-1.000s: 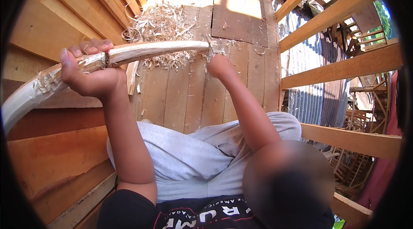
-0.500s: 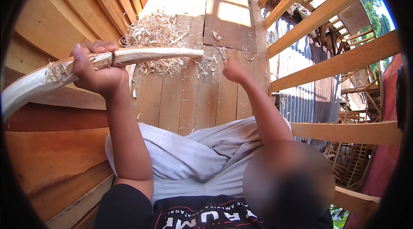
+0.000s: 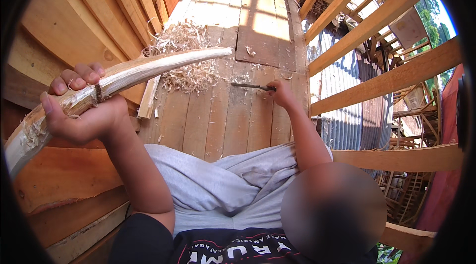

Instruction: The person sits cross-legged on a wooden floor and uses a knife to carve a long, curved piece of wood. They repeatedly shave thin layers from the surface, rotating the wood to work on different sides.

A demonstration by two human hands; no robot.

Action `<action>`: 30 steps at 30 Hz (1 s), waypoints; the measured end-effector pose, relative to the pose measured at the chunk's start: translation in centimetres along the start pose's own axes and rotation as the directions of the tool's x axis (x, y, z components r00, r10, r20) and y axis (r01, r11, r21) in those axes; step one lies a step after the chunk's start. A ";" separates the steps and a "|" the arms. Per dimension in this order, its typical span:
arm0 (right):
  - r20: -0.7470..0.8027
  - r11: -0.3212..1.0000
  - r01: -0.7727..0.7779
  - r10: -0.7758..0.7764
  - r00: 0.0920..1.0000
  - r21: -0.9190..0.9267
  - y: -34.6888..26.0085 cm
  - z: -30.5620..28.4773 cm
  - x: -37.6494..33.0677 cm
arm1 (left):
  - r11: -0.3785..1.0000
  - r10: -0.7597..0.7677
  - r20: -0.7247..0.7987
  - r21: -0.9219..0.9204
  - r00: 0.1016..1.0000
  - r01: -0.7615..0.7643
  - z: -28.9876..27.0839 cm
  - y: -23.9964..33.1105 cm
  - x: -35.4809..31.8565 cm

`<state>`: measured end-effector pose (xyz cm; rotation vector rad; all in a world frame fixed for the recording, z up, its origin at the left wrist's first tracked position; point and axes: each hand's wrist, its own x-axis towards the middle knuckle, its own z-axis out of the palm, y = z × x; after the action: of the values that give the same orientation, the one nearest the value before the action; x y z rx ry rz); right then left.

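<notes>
A long, curved, pale wooden pole [image 3: 163, 65] with its bark stripped runs from the left edge toward the middle, its tip pointing right. My left hand [image 3: 84, 105] wraps round it beside a dark node or band, fingers over the top and thumb on the near side. Rough fibres show on the wood left of the hand. To the right, my right hand [image 3: 281, 94] is closed round the handle of a knife [image 3: 250, 85]. Its thin dark blade points left, below the pole's tip and apart from it.
Curly wood shavings [image 3: 186, 73] lie heaped on the plank floor [image 3: 198, 130] beneath the pole. Wooden boards [image 3: 74, 31] wall the left side. Slatted railings [image 3: 382, 78] stand at the right, with corrugated metal sheets [image 3: 342, 120] beyond. My legs [image 3: 223, 179] in grey trousers are folded below.
My left hand has moved left and nearer me, and the pole has shifted with it, tilting more. My right hand has come slightly nearer and right, the knife blade swinging to point left.
</notes>
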<state>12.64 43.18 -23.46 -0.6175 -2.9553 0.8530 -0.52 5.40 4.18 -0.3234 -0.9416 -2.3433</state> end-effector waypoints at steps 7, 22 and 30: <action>0.198 0.987 -0.036 0.004 0.980 0.155 3.3 -2.5 -0.3 | 1.000 -0.020 0.019 0.000 1.000 0.020 -0.4 0.4 0.3; 0.257 0.996 -0.094 0.093 0.962 -0.007 3.4 -5.7 -2.1 | 0.999 -0.039 0.043 -0.024 0.998 0.041 -1.5 0.8 1.0; 0.257 0.979 -0.144 0.103 0.961 0.143 2.2 -5.0 -2.2 | 0.999 -0.046 0.040 -0.024 0.998 0.047 -1.4 0.9 0.7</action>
<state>16.01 46.58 -20.11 -0.7443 -3.0453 1.2534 -0.57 3.59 4.00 -0.3629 -0.9485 -2.4004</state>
